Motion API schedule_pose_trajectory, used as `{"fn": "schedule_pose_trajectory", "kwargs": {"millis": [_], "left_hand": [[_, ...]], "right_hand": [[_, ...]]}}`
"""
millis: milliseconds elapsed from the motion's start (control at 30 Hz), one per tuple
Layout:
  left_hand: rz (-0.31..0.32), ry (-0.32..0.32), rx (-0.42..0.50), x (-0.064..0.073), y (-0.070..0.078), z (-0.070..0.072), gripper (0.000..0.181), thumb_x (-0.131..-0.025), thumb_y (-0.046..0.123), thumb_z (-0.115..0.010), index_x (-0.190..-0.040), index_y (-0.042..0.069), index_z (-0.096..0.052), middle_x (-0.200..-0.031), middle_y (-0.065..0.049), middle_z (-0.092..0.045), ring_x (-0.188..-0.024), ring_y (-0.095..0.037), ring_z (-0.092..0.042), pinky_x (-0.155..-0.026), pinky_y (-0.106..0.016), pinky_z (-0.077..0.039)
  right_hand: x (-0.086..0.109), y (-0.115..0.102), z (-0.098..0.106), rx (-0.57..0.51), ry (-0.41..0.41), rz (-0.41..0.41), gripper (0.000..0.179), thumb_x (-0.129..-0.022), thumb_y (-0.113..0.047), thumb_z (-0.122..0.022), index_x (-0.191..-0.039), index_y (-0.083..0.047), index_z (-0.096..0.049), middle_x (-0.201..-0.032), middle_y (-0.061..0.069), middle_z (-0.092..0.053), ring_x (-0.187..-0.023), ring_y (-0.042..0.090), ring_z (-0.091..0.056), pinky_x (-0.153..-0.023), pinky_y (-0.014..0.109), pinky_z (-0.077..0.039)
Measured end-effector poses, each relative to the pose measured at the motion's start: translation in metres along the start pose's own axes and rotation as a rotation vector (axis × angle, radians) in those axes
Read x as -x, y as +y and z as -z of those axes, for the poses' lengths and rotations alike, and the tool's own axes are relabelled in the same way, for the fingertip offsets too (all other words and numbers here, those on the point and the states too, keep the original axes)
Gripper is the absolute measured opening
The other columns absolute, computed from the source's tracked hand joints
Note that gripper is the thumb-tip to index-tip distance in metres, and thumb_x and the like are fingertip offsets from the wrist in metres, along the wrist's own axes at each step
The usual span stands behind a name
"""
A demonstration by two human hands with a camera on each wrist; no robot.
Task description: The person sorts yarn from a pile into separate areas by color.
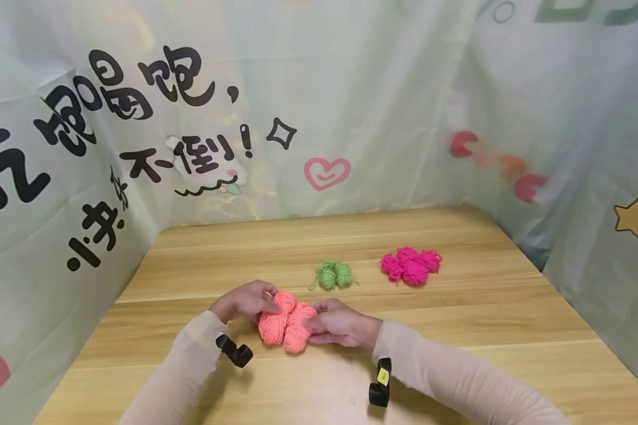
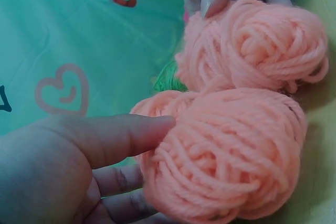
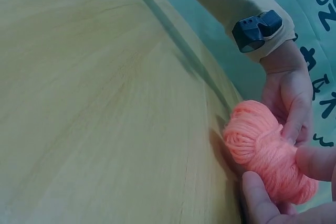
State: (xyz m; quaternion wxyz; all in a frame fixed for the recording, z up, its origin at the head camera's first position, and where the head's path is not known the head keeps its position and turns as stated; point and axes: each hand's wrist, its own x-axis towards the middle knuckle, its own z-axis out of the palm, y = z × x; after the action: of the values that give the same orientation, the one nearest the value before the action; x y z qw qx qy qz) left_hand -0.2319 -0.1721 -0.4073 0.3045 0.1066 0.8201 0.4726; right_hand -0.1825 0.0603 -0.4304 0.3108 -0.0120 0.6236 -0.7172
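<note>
Salmon-pink balls of yarn (image 1: 286,323) sit bunched together at the near middle of the table. My left hand (image 1: 248,300) grips the bunch from its left, thumb on top and fingers curving beneath, as the left wrist view shows on the nearer yarn ball (image 2: 226,156). From the other side my right hand (image 1: 340,323) pinches the bunch between thumb and fingers. In the right wrist view the pink yarn (image 3: 268,153) lies between both hands. Whether the bunch touches the wood or is slightly lifted, I cannot tell.
Behind the hands lie green yarn balls (image 1: 335,275). Farther right is a bunch of magenta yarn (image 1: 412,265). The wooden table (image 1: 457,378) is bordered at the back and sides by a printed pale curtain (image 1: 393,118). A black camera (image 1: 380,383) hangs at the right wrist.
</note>
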Motion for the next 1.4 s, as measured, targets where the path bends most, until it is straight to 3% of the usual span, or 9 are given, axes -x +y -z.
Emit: {"fn": "schedule_pose_trajectory", "kwargs": {"millis": [1000, 1400], "left_hand": [[0.015, 0.1, -0.024, 0.0, 0.0, 0.022, 0.035, -0.089, 0.008, -0.066, -0.117, -0.006, -0.051, -0.09, -0.012, -0.061, -0.07, -0.017, -0.058, -0.061, -0.033, -0.054], [0.032, 0.139, -0.019, 0.003, -0.006, 0.036, 0.034, -0.09, 0.01, -0.066, -0.116, -0.005, -0.05, -0.085, -0.01, -0.058, -0.065, -0.015, -0.054, -0.058, -0.03, -0.051]], "right_hand": [[-0.001, 0.001, 0.001, -0.007, -0.002, -0.014, 0.032, -0.09, 0.005, -0.06, -0.118, 0.008, -0.043, -0.099, 0.018, -0.058, -0.079, 0.023, -0.061, -0.081, 0.04, -0.056], [-0.001, 0.001, 0.002, -0.005, -0.013, -0.011, 0.031, -0.091, 0.004, -0.06, -0.118, 0.009, -0.044, -0.099, 0.018, -0.06, -0.079, 0.022, -0.062, -0.08, 0.039, -0.056]]}}
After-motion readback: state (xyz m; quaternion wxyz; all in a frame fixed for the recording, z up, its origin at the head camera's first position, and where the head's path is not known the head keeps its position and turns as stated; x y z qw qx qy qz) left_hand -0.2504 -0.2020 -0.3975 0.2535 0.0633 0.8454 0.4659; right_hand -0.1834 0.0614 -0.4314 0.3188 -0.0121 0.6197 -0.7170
